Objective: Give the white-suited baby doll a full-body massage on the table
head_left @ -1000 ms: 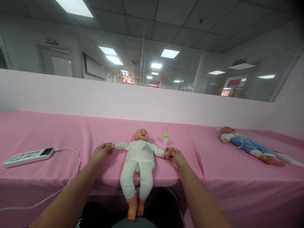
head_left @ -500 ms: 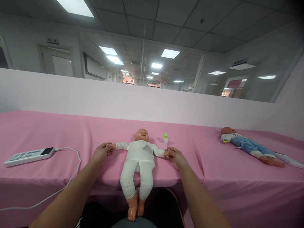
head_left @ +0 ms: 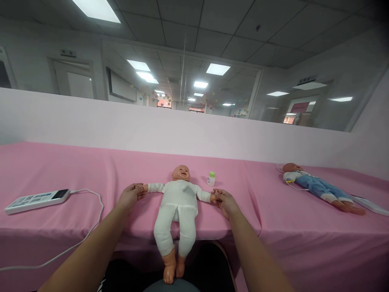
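A: How far along is the work looking?

B: The baby doll (head_left: 178,211) in white clothes is lying face-up on the pink table (head_left: 60,170), arms spread wide, legs hanging over the near edge. Both arms are being held out; I'd judge nothing further is done yet.

A: And the fingers?

B: The left hand (head_left: 130,196) is closing its fingers on the doll's hand at nine o'clock from the torso; the right hand (head_left: 224,201) is pinching the other at three o'clock.

A: Anything nearby?

B: A small green-capped bottle (head_left: 211,178) is standing at one o'clock, a white device (head_left: 35,200) with its cable (head_left: 91,227) is lying at far nine, and a second doll (head_left: 319,187) in blue at far three.
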Motion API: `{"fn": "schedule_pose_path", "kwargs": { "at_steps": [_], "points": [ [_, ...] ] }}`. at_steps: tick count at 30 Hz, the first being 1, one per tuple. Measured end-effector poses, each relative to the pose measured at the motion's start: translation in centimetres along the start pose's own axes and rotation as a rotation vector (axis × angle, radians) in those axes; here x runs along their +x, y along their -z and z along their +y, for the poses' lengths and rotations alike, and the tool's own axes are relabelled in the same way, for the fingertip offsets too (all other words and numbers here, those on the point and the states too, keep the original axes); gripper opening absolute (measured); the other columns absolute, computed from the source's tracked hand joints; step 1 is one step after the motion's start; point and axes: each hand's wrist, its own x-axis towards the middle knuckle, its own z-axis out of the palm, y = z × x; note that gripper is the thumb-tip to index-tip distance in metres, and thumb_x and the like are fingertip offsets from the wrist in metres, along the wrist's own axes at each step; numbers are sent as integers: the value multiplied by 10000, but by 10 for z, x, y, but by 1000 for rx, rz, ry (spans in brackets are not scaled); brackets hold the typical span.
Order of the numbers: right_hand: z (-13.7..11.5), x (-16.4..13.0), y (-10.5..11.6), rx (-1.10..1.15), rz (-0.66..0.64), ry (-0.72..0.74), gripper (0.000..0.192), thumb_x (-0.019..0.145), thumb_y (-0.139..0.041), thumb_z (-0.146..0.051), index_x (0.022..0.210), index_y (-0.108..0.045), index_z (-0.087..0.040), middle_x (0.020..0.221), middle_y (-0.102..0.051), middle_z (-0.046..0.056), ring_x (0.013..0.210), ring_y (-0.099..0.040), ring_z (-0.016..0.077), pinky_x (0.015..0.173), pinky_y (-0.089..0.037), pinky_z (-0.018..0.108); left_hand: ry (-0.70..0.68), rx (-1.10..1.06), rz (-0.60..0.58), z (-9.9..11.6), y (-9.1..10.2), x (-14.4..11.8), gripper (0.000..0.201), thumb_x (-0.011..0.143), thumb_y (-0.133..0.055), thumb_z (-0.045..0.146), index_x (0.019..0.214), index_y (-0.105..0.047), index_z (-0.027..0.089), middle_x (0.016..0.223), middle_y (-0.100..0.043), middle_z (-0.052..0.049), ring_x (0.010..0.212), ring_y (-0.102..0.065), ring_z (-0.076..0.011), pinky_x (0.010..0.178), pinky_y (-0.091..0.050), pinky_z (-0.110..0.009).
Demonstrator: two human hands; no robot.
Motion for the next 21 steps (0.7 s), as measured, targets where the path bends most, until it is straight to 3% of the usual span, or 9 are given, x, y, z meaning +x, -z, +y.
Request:
{"fn": "schedule_pose_path", "kwargs": {
  "at_steps": [21],
  "points": [
    [7, 7, 8, -25, -18, -15, 421, 635, -971, -364, 948, -767, -171, 925, -739, 87, 788, -667, 202, 606, -551, 289, -1, 24, 3, 4, -4, -5, 356, 665, -852, 306, 952, -713, 150, 897, -755, -105, 809, -722, -218, 729, -601, -334]
  ]
}}
